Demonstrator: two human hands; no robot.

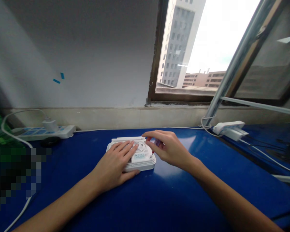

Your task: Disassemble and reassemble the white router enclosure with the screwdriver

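A white plastic device [142, 166] with rounded corners, small vent holes and a pale label lies on the blue table. My left hand [116, 161] rests on its left part, fingers spread over the top and the thumb along the near edge. My right hand [166, 146] is closed around the handle of a small screwdriver [157, 142], red and purple in colour. The tool's tip points down at the device's right near corner, at a round hole. My right fingers partly hide the handle.
A white power strip [69, 131] with a plugged-in adapter [50, 124] lies at the back left, a black round object [50, 141] before it. Another white strip [229, 127] sits back right, by a metal pole [215, 104]. A white cable [23, 211] runs down the left side.
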